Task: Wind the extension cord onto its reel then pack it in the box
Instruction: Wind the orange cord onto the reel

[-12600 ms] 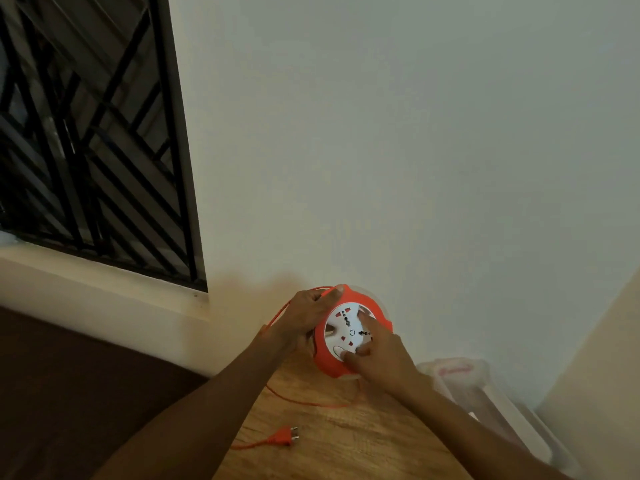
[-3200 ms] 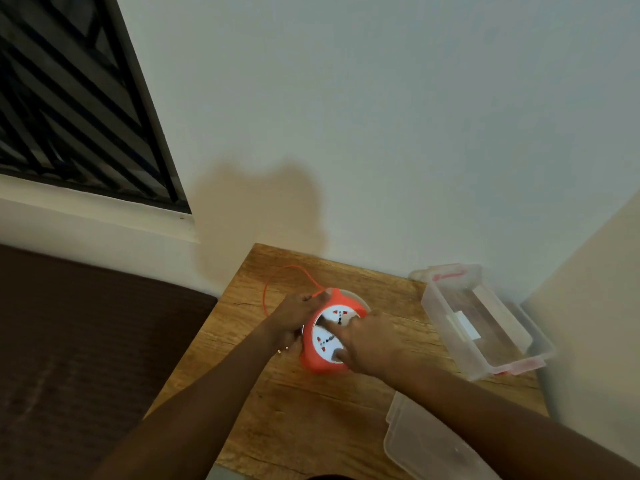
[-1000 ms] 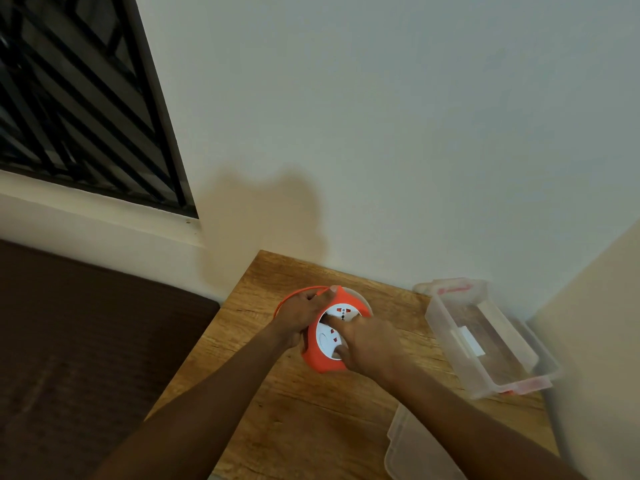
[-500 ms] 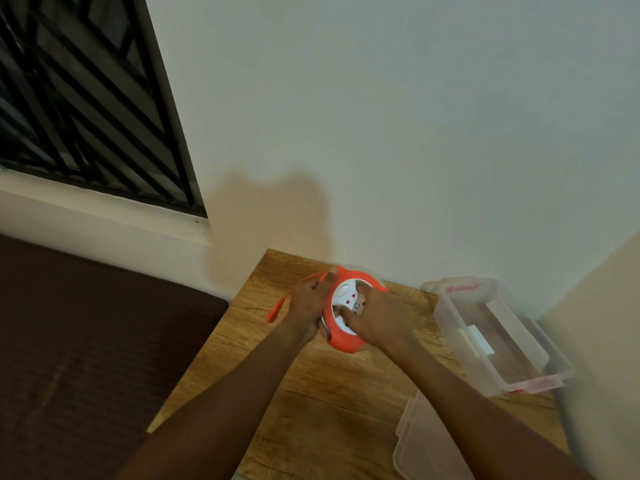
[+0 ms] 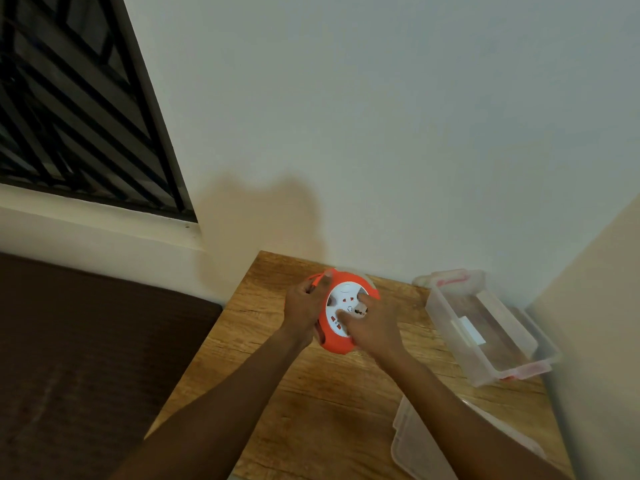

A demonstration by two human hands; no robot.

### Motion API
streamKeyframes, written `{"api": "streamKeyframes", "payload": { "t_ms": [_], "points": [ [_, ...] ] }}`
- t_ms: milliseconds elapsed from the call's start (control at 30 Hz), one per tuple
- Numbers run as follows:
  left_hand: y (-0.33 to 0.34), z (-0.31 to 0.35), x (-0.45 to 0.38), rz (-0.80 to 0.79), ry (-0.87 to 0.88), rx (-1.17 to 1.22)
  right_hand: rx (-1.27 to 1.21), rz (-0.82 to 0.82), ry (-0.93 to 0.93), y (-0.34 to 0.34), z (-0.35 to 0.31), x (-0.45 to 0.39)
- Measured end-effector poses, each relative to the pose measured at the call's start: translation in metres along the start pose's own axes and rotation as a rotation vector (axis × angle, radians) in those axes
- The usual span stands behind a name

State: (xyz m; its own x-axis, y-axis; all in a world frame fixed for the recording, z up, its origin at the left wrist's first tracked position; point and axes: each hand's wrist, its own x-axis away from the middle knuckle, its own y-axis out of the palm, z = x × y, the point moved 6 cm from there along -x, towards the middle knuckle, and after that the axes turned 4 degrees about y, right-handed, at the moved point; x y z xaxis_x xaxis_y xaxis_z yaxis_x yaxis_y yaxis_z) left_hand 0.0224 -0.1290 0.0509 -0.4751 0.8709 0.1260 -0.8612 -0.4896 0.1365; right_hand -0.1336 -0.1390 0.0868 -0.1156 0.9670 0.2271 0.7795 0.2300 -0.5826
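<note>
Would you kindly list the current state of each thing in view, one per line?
Cord reel: tilted, held over the table.
Cord: almost all wound; the short visible end is pinched at the rim.
Left hand: grips the reel's left rim.
Right hand: fingers on the white socket face.
Box: open, empty, on the table.
Lid: off, lying flat near the table's front edge.

1. One orange cord reel (image 5: 337, 344), gripped between two hands.
2. Two hands: left hand (image 5: 304, 308), right hand (image 5: 372, 329).
3. One clear box (image 5: 485, 327), right of the grip.
4. One clear lid (image 5: 446, 445), nearer the person than the grip, to its right.
5. One wooden table (image 5: 311, 393) beneath.
</note>
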Motion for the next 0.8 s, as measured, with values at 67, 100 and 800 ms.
{"api": "streamKeyframes", "payload": {
  "t_ms": [67, 100, 800],
  "points": [
    [-0.003, 0.000, -0.002, 0.015, -0.053, 0.054, 0.386, 0.117, -0.339, -0.003, -0.014, 0.013],
    [-0.004, 0.001, -0.004, 0.008, -0.075, 0.064, 0.547, 0.149, -0.522, -0.002, -0.019, 0.019],
    [-0.018, 0.013, -0.003, -0.409, -0.117, -0.231, 1.752, -0.298, -1.085, 0.032, -0.035, 0.047]
  ]
}}
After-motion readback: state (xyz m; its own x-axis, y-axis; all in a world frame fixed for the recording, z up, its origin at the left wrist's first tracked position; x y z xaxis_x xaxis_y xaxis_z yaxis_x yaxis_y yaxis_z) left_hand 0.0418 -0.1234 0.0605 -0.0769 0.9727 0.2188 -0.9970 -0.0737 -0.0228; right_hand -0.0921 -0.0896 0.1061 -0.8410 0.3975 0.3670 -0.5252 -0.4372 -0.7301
